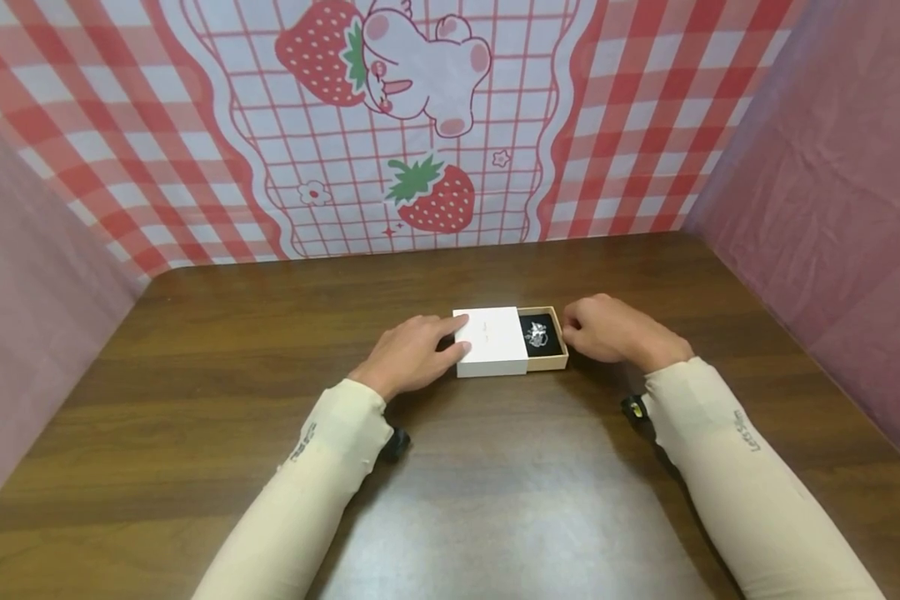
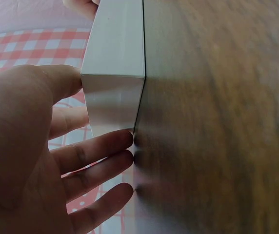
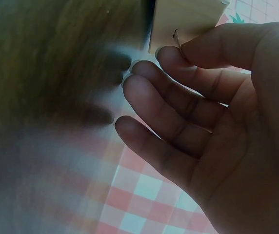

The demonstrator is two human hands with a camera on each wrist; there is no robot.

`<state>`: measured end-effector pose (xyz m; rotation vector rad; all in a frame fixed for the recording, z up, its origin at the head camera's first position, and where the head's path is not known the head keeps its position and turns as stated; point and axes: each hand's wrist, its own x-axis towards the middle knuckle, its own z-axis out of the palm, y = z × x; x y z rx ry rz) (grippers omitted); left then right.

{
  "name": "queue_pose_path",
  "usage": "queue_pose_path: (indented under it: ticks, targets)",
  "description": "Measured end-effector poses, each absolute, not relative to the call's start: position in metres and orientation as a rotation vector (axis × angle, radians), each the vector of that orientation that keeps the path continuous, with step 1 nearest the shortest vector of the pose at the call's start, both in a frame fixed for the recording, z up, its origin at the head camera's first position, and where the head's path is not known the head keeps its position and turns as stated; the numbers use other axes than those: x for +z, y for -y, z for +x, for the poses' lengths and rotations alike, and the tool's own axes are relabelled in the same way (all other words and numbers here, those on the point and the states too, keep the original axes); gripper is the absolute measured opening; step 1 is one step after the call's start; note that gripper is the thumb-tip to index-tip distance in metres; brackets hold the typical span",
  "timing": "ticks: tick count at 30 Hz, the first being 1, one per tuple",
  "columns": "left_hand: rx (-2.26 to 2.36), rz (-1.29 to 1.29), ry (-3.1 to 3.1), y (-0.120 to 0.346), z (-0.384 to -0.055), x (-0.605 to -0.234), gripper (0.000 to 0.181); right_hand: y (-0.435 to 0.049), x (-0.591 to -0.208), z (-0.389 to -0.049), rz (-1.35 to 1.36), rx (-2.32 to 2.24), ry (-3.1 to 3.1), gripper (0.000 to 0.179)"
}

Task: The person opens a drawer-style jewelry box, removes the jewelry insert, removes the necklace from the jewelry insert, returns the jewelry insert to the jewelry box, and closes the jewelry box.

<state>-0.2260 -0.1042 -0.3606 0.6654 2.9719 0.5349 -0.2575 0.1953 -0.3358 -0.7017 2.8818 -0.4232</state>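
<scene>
White box [image 1: 487,321] at twelve o'clock; tray [image 1: 547,364] juts toward three. Left hand [image 1: 408,354], nine o'clock, fingers extended, touches box, likely anchoring; right hand [image 1: 607,329], three o'clock, pinches pull tab [image 3: 178,44] closed, likely for purchase.

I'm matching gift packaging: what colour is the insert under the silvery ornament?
The insert is black, showing best in the head view.

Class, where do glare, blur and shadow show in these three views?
Head: pale glare on the near table; left wrist: blurred table grain, dark shadows by the left hand; right wrist: dim, the right hand shaded, finger shadows on the table.
</scene>
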Motion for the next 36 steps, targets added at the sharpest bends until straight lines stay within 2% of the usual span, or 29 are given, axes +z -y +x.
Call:
queue_pose_path:
  ticks: [36]
  targets:
    - [0.550,0.671,-2.970,0.1048,-0.2263,-0.3623,0.056,-0.1983,-0.3326,-0.2572,-0.725,-0.428,-2.875,0.017]
